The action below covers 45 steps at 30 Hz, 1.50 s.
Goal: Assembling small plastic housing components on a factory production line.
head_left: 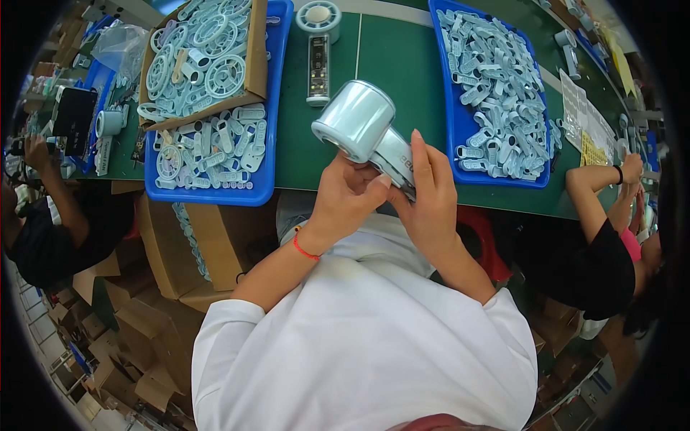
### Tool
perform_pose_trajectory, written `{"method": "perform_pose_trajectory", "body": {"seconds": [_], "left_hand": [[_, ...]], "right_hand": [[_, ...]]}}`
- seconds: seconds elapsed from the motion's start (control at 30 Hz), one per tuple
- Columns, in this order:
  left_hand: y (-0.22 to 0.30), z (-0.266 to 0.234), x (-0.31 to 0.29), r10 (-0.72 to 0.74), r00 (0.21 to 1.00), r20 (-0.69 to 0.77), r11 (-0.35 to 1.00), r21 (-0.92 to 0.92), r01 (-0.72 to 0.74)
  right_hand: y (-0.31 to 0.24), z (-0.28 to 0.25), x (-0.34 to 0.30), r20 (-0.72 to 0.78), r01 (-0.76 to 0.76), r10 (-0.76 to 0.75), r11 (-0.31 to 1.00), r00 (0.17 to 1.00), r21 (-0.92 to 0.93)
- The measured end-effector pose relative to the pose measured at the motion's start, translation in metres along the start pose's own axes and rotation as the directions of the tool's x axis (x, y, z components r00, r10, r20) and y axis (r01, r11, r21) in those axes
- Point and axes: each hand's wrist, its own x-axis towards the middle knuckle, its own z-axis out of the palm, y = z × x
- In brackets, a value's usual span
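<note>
A glossy pale-blue handheld fan (357, 118) is held tilted in front of me, its round head up and to the left and its handle sloping down to the right. My left hand (343, 195) is closed on it under the head, where the handle begins. Along the handle's right side, my right hand (433, 197) grips it with fingers extended and thumb beneath. The handle's lower end is partly hidden by my fingers. Beyond lies another fan (318, 54), its handle showing a circuit board inside.
On the left, a blue tray (270, 154) holds pale-blue parts and a cardboard box (256, 54) of rings. A blue tray (451, 136) of small parts stands at right on the green table (388, 50). Co-workers sit on both sides; cardboard boxes (169, 248) stand below left.
</note>
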Motion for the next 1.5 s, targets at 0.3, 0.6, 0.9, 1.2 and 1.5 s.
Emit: {"method": "perform_pose_trajectory", "body": {"seconds": [0.3,0.6,0.9,1.2,1.5], "left_hand": [[0.011,-0.003,0.002,-0.036,0.999,0.002,0.999,-0.018,0.036],[0.003,-0.013,0.006,0.040,0.975,-0.219,0.994,0.110,-0.016],[0.050,-0.015,0.069,0.702,0.677,0.222,-0.146,0.975,-0.168],[0.105,0.003,0.148,0.596,0.771,0.224,-0.300,0.953,-0.045],[0.122,-0.077,0.364,0.281,0.612,-0.739,0.489,0.659,0.571]], "right_hand": [[-0.002,0.001,0.006,0.085,-0.095,0.089,0.993,0.992,0.075],[-0.011,0.003,0.005,0.133,-0.137,0.116,0.977,0.984,0.162],[0.033,0.026,0.081,0.021,-0.353,0.355,0.933,0.935,-0.066],[0.070,0.025,0.132,0.128,-0.281,0.407,0.794,0.905,-0.539],[0.108,-0.052,0.173,0.061,-0.122,0.201,0.781,0.978,-0.612]]}}
